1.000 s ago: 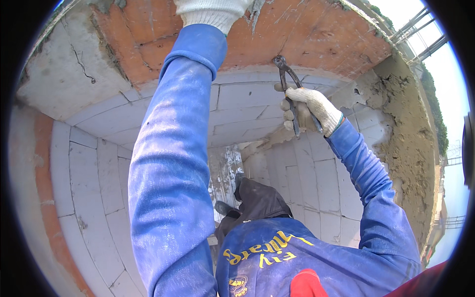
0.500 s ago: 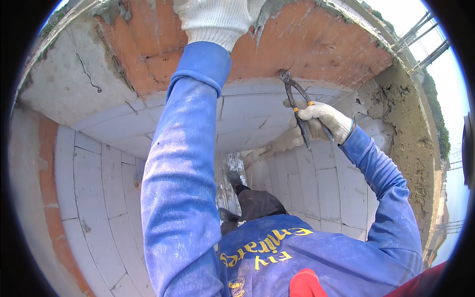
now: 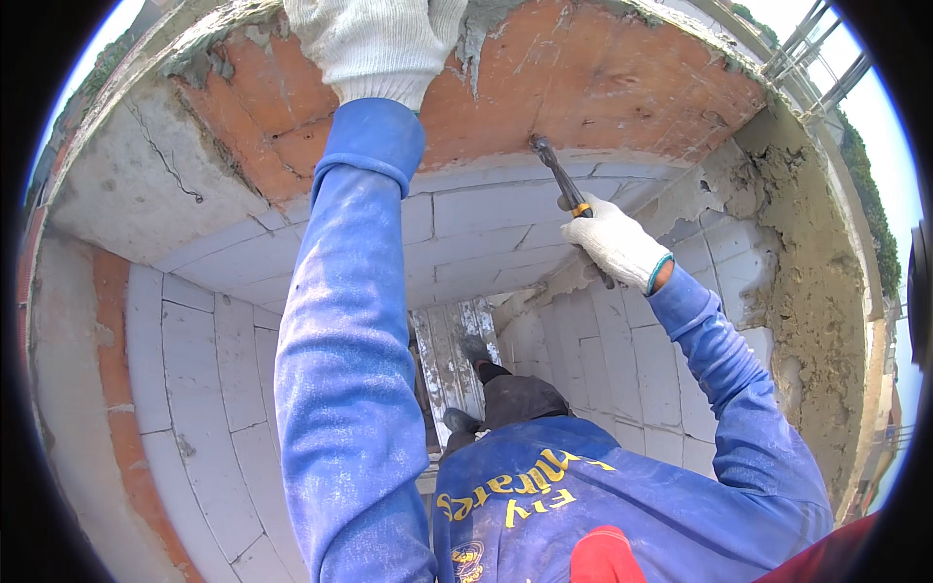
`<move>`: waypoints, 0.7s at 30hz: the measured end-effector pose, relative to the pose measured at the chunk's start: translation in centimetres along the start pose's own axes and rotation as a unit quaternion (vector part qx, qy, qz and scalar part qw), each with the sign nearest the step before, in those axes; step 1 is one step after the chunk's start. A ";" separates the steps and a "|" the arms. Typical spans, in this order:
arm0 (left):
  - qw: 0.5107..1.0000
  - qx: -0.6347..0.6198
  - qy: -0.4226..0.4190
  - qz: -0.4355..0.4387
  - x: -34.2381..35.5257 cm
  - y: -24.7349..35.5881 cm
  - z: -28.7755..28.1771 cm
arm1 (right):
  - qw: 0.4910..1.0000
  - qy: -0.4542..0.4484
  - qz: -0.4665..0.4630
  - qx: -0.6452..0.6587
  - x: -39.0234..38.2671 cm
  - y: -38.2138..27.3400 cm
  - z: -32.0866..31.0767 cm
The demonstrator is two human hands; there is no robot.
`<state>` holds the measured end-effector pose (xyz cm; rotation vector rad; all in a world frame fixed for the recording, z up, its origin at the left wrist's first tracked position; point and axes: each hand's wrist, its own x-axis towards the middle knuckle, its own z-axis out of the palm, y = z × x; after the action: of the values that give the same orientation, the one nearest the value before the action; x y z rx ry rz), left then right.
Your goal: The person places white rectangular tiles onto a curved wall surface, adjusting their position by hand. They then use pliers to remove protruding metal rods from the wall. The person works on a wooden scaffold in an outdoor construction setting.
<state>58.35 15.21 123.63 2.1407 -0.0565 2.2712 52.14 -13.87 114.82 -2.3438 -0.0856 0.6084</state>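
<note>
My right hand (image 3: 614, 243), in a white knitted glove, is closed round the handles of a pair of end-cutting pincers (image 3: 559, 177). Their dark head touches, or nearly touches, the lower edge of an orange-brown panel (image 3: 603, 83); whatever the jaws grip is too small to make out. My left hand (image 3: 379, 49), gloved alike, reaches up to the top of the panel beside grey mortar (image 3: 476, 41). Its fingers run past the picture's upper edge, so their pose is hidden.
Pale block walls (image 3: 209, 360) enclose me below the panel. Rough mortar (image 3: 812, 262) covers the wall edge on the right. My feet are on a narrow, white-splattered platform (image 3: 445, 355). Metal poles (image 3: 826, 73) stand outside at the upper right.
The pincers' handles, spread apart before, now appear together, with my right hand closed tighter round them. Both hands appear slightly further left, and my left hand sits a little lower in the picture.
</note>
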 end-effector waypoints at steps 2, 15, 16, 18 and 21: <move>1.000 0.009 0.009 0.007 0.1 0.1 -0.1 | 1.000 -0.006 0.016 -0.018 -0.6 -1.0 -0.7; 1.000 0.010 -0.018 -0.014 0.0 0.3 -0.3 | 0.992 -0.060 0.030 0.103 0.0 0.2 -0.7; 1.000 0.007 -0.018 -0.015 0.1 0.0 -0.3 | 0.994 -0.054 0.028 0.095 -0.2 -0.2 -0.4; 0.999 0.007 -0.025 -0.021 0.2 0.0 -0.6 | 0.996 -0.039 0.029 0.078 -0.6 -0.3 0.2; 0.999 -0.006 -0.024 -0.027 0.1 0.4 -0.2 | 0.762 -0.231 0.034 0.605 -1.2 1.6 2.0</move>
<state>58.10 14.85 123.72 2.1627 -0.0130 2.1856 50.05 -14.16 112.97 -0.9100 0.1435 0.9009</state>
